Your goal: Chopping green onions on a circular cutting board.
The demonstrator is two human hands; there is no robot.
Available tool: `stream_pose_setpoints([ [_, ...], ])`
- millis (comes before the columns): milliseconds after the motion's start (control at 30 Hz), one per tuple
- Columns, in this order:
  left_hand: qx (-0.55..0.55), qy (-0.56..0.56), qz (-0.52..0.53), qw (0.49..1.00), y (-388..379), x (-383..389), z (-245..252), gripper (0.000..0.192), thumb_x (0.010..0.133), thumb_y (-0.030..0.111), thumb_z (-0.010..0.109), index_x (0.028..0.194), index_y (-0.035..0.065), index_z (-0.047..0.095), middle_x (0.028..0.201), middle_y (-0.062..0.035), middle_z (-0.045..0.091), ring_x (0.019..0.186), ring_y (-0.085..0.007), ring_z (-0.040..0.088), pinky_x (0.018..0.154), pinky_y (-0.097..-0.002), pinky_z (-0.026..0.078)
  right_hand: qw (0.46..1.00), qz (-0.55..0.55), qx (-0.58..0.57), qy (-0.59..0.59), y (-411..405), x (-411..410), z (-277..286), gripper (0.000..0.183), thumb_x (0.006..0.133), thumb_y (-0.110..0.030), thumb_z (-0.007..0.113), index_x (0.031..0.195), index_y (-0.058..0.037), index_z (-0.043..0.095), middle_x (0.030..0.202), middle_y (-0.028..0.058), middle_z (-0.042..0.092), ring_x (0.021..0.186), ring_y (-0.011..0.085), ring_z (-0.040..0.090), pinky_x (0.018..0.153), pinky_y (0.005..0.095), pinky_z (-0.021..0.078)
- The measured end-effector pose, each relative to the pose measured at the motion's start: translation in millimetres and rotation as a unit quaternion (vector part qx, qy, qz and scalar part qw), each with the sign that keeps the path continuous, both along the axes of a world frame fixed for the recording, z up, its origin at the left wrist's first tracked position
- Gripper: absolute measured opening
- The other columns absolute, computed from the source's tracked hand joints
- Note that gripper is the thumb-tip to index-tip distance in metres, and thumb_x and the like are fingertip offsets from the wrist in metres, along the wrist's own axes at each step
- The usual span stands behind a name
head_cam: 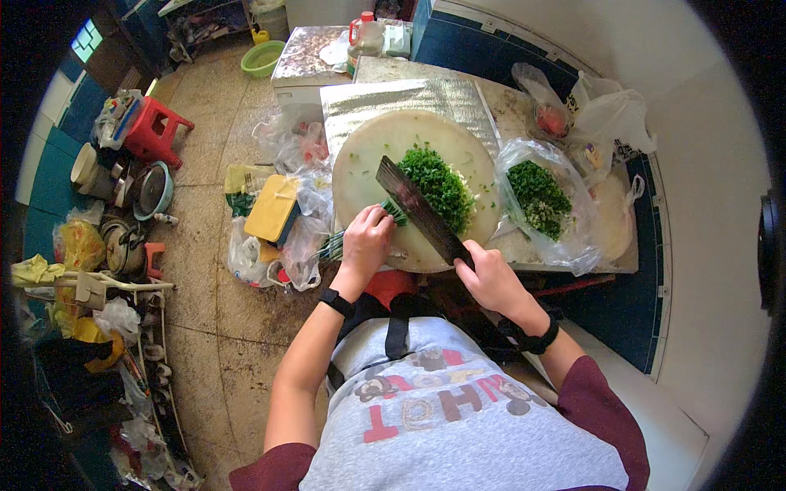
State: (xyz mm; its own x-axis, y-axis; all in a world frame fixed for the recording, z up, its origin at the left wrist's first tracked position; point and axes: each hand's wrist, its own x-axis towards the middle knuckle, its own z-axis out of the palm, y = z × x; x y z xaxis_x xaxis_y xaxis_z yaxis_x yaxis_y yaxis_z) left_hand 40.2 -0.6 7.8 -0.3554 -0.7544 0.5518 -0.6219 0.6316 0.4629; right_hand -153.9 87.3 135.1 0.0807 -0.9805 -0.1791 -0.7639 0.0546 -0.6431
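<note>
On a round, pale cutting board (362,138), my left hand (369,232) grips a bunch of green chives or scallions (332,245), whose stalks stick out to the left past the board's edge. My right hand (491,277) holds a dark-bladed cleaver (420,205) by its handle. The blade slants across the board, between the bunch's cut end and a heap of finely chopped greens (433,184) with pale bits on its right side. Right of the board lies an open clear plastic bag (580,236) holding more chopped greens (539,195).
Beneath the board is a silvery foil mat (405,98). A red-capped jug (366,46) stands behind. Plastic bags (614,113) crowd the counter's right. On the left are a yellow-lidded box (272,208), a red stool (153,129), a green basin (263,58) and a cluttered rack (116,282).
</note>
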Motion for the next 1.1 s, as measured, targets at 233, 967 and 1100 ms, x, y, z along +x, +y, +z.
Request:
stream_pose_setpoints([
  [233, 0.018, 0.002, -0.004, 1.0, -0.3, 2.4, 5.6, 0.007, 0.074, 0.003, 0.061, 0.081, 0.0028, 0.061, 0.092, -0.0082, 0.059, 0.089, -0.0275, 0.059, 0.07, -0.0367, 0.051, 1.0, 0.019, -0.001, 0.009, 1.9, 1.5, -7.2, 0.017, 0.084, -0.012, 0.052, 0.085, 0.0043, 0.048, 0.07, 0.0297, 0.056, 0.072, 0.0463, 0.056, 0.064, 0.0514, 0.0437],
  [967, 0.002, 0.0, 0.019, 1.0, -1.5, -1.7, -11.3, 0.013, 0.072, 0.004, 0.058, 0.085, 0.003, 0.059, 0.096, -0.0091, 0.056, 0.085, -0.0261, 0.061, 0.068, -0.0348, 0.051, 0.999, 0.037, -0.01, -0.01, -62.4, 9.2, -41.0, 0.026, 0.082, -0.014, 0.053, 0.094, 0.0088, 0.051, 0.073, 0.0323, 0.056, 0.074, 0.0479, 0.056, 0.066, 0.0505, 0.0452],
  [1100, 0.006, 0.037, 0.041, 0.998, -0.3, -8.3, -11.7, 0.013, 0.073, 0.003, 0.061, 0.086, 0.0031, 0.059, 0.096, -0.0092, 0.056, 0.081, -0.0276, 0.062, 0.066, -0.0348, 0.052, 0.999, 0.033, -0.028, -0.006, -53.4, 0.0, -38.4, 0.03, 0.082, -0.016, 0.054, 0.097, 0.0098, 0.052, 0.074, 0.0319, 0.056, 0.074, 0.0475, 0.056, 0.066, 0.0487, 0.0458],
])
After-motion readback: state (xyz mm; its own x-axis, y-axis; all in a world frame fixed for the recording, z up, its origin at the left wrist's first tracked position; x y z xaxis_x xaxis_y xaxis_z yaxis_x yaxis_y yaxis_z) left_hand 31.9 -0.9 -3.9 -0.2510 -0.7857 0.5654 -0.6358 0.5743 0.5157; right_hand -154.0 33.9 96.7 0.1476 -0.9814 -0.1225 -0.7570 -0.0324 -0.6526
